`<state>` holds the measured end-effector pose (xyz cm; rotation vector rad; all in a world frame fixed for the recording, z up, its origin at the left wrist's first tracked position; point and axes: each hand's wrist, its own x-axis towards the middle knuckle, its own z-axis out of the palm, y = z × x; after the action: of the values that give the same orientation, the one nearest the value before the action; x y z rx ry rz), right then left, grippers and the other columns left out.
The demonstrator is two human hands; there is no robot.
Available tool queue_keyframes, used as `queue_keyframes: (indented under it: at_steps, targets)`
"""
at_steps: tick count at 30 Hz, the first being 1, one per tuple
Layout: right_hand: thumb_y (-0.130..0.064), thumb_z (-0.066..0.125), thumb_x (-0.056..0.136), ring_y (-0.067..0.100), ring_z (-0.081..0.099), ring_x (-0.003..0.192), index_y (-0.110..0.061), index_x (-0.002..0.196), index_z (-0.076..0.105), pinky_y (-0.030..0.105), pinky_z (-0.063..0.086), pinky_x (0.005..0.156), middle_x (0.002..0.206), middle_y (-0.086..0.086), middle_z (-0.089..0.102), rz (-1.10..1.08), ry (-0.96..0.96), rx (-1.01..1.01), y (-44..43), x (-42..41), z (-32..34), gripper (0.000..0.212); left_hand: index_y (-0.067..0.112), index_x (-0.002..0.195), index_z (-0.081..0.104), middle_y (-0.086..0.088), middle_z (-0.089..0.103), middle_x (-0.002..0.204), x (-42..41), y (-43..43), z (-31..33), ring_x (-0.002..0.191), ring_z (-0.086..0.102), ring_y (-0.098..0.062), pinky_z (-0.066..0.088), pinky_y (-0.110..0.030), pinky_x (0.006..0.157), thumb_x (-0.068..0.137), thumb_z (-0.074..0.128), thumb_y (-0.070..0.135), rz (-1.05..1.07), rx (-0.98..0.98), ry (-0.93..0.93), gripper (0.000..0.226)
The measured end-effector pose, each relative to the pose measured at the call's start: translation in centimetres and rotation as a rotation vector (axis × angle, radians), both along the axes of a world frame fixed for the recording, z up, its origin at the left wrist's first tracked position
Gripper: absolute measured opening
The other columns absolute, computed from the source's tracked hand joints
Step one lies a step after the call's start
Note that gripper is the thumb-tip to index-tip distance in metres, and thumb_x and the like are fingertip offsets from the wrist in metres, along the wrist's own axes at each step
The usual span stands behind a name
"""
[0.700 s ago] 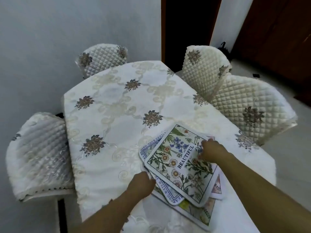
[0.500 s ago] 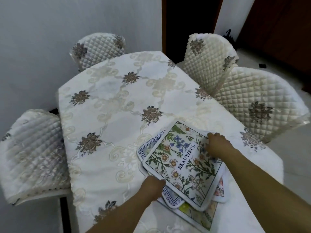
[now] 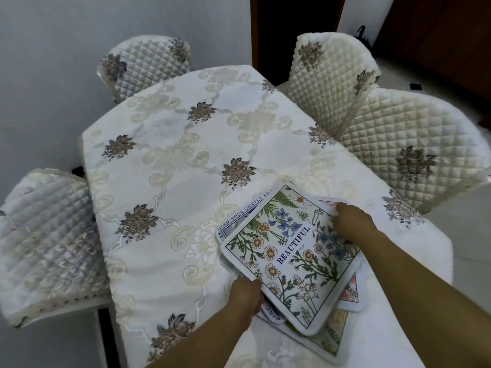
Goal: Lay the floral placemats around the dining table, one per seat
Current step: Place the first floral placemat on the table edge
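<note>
So far no seat has its mat: both hands, left hand point(image 3: 245, 297) and right hand point(image 3: 352, 225), grip the top placemat point(image 3: 289, 257) of the stack point(image 3: 345, 293) at the table's point(image 3: 172, 160) near right.

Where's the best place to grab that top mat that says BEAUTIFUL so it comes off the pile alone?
Probably its two opposite white-bordered edges, one from each side. The BEAUTIFUL placemat lies flat and skewed on the stack, its borders overhanging. The left hand grips the near-left edge, the right hand the far-right edge.
</note>
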<state>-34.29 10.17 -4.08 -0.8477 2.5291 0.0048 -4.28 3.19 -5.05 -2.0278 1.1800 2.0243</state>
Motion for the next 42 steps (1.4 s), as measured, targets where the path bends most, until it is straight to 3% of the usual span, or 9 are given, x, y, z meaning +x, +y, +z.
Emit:
queue_keyframes:
  at_steps: [2,7,13,17,21,26,32,38,42]
  targets:
    - [-0.025,0.048,0.092,0.032,0.060,0.092,-0.016,0.089,0.054,0.035,0.042,0.072,0.096,0.009,0.063,0.006,0.015,-0.036,0.4,0.6,0.5,0.010,0.009,0.084,0.057,-0.006,0.055,0.057,0.9,-0.4,0.4,0.049,0.047,-0.018,0.037,-0.023,0.051,0.094,0.056,0.014,-0.051,-0.059,0.015,0.012]
    - [-0.022,0.055,0.089,0.026,0.053,0.076,-0.024,0.059,0.038,0.030,0.037,0.065,0.065,-0.004,0.043,0.016,0.015,-0.060,1.0,2.9,2.3,0.035,0.013,0.085,0.064,-0.003,0.070,0.080,3.6,-3.5,2.2,0.072,0.065,-0.018,0.051,-0.030,0.067,0.094,0.058,0.020,-0.277,-0.291,-0.018,0.012]
    - [-0.026,0.056,0.090,0.025,0.054,0.075,-0.017,0.071,0.055,0.029,0.039,0.062,0.074,0.003,0.053,0.054,-0.021,-0.120,-1.1,9.4,6.2,0.021,0.019,0.068,0.043,0.001,0.049,0.065,9.3,-10.4,5.4,0.061,0.046,-0.013,0.030,-0.027,0.052,0.099,0.049,0.026,-0.601,-0.645,-0.135,0.032]
    - [-0.027,0.052,0.091,0.024,0.054,0.068,-0.020,0.064,0.047,0.028,0.036,0.053,0.066,0.001,0.051,0.096,0.014,-0.195,-4.3,16.2,9.8,0.029,0.013,0.092,0.053,-0.004,0.058,0.085,13.9,-16.4,8.1,0.078,0.055,-0.022,0.042,-0.031,0.066,0.100,0.040,0.026,-0.722,-0.813,-0.175,0.020]
    - [-0.035,0.049,0.093,0.021,0.056,0.064,-0.018,0.072,0.054,0.031,0.048,0.059,0.069,0.002,0.057,0.103,0.138,-0.207,-7.2,24.2,13.4,0.027,0.013,0.104,0.052,-0.010,0.063,0.100,19.6,-22.7,11.3,0.095,0.062,-0.033,0.049,-0.041,0.083,0.098,0.037,0.025,-0.880,-1.062,-0.236,0.020]
    - [-0.037,0.046,0.095,0.022,0.054,0.065,-0.017,0.072,0.051,0.030,0.042,0.058,0.065,0.000,0.051,0.080,0.216,-0.217,-11.3,33.1,16.8,0.031,0.010,0.089,0.050,-0.002,0.049,0.076,26.5,-29.8,15.4,0.084,0.062,-0.035,0.051,-0.045,0.077,0.099,0.039,0.028,-1.077,-1.266,-0.291,0.023]
    - [-0.038,0.044,0.094,0.018,0.042,0.057,-0.023,0.061,0.033,0.026,0.022,0.046,0.058,-0.005,0.038,0.116,0.285,-0.264,-16.7,39.6,18.6,0.038,0.007,0.091,0.055,0.009,0.029,0.065,31.1,-36.1,18.3,0.080,0.061,-0.032,0.049,-0.041,0.068,0.095,0.051,0.026,-1.088,-1.323,-0.276,0.019]
    - [-0.041,0.044,0.092,0.018,0.050,0.061,-0.022,0.065,0.040,0.029,0.036,0.053,0.060,-0.005,0.046,0.048,0.270,-0.293,-20.1,39.6,17.9,0.034,0.012,0.081,0.042,-0.004,0.052,0.069,30.2,-41.4,18.0,0.077,0.062,-0.032,0.042,-0.032,0.062,0.094,0.052,0.025,-1.005,-1.258,-0.205,0.021]
    - [-0.041,0.044,0.093,0.017,0.048,0.060,-0.022,0.065,0.040,0.028,0.031,0.050,0.062,-0.005,0.045,0.075,0.264,-0.307,-23.6,37.2,17.0,0.034,0.014,0.079,0.045,-0.013,0.068,0.082,29.3,-44.3,18.0,0.076,0.065,-0.031,0.035,-0.030,0.055,0.097,0.046,0.027,-1.014,-1.339,-0.290,0.022]
